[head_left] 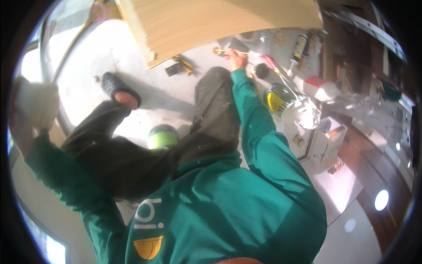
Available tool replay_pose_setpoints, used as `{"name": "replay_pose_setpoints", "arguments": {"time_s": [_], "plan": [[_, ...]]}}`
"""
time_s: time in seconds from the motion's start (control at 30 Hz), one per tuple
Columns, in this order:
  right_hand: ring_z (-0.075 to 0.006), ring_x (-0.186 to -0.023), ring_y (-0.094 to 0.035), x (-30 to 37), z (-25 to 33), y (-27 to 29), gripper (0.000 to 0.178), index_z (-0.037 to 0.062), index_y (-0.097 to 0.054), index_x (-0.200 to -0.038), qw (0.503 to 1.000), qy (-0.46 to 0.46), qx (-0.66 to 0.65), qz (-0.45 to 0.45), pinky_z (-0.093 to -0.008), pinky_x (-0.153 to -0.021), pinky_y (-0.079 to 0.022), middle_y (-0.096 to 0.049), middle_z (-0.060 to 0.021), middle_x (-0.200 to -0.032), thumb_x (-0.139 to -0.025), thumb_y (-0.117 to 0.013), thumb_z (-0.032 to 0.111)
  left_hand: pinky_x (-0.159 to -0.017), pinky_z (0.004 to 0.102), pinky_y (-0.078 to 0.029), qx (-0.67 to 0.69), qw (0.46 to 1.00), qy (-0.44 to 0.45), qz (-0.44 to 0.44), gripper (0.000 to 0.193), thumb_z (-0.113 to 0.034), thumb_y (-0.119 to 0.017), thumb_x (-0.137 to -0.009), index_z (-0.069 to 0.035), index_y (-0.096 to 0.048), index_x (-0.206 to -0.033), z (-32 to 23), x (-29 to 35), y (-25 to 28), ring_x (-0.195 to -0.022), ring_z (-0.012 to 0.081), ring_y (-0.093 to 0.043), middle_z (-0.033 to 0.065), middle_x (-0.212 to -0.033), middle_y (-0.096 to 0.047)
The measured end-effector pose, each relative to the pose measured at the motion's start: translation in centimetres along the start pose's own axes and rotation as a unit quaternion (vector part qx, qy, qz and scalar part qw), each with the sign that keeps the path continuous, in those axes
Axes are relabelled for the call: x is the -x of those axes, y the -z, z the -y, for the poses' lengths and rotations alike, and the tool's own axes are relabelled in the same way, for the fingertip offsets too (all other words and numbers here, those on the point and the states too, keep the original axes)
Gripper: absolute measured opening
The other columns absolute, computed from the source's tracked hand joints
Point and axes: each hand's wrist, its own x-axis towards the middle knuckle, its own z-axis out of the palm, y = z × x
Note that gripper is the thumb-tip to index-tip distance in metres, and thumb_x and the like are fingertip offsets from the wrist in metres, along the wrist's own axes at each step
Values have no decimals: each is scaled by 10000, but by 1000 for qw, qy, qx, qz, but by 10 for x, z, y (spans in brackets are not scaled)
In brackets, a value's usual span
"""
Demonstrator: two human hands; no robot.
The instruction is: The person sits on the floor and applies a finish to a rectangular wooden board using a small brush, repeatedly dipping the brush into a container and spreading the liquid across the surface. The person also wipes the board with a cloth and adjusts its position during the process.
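My right hand (237,60) is closed around a slim yellowish stick-like tool (217,51) with a rounded end, low beside a large light wooden panel (220,26). Its exact kind is too small to make out. At the far left, my left hand (21,119) is raised and grips a blurred white object (40,103); whether this is a cloth or a tub I cannot tell. Close to my right hand are a dark round cup (262,71) and a red-handled tool (271,64). A black and yellow hand tool (179,67) lies under the panel's edge.
To the right stand a yellow-labelled container (277,99), a white and red bottle (319,88), a sealant tube (299,49) and crumpled foil (307,115). A white box (327,140) is nearer me. Between my legs sits a green-banded container (162,137).
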Motion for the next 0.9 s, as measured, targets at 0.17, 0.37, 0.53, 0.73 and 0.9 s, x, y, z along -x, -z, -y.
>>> {"name": "replay_pose_setpoints", "arguments": {"time_s": [0.17,0.37,0.53,0.73,0.9], "plan": [[-192,-751,-712,22,26,8,297,13,-667,-1079,982,-177,-56,-12,-294,-591,-529,-753,-112,-920,-925,-681,266,-908,335,-504,-1,1000,3,-5,369,-266,-801,-818,-31,-711,-1088,-1,7,-14,-960,175,-629,48,-1041,-677],[-227,-898,-674,68,51,78,296,66,-648,-1132,937,-227,-264,-14,-359,-773,-523,-720,-97,-1035,-954,-606,299,-901,334,-503,20,1000,-12,1,360,-262,-794,-823,-32,-706,-1085,-3,14,-34,-954,174,-626,48,-1036,-672],[-259,-953,-648,143,122,106,249,50,-647,-1064,915,-155,-372,7,-398,-800,-532,-686,-101,-1025,-971,-566,266,-896,334,-502,34,999,-32,-18,352,-259,-789,-826,-33,-702,-1082,-6,31,-30,-950,173,-623,48,-1031,-667],[-248,-913,-667,196,250,91,214,80,-708,-1100,863,-55,-444,233,-385,-765,-549,-723,-93,-1023,-979,-583,205,-889,333,-501,94,992,-81,-26,343,-255,-782,-831,-34,-697,-1079,-37,37,-48,-944,172,-620,48,-1025,-661],[-272,-854,-692,193,339,11,223,66,-709,-1069,891,-18,-374,257,-415,-731,-574,-745,-116,-951,-956,-621,237,-883,332,-500,144,986,-81,-31,336,-252,-777,-835,-34,-693,-1077,-40,24,-59,-940,172,-617,48,-1021,-657]]}}
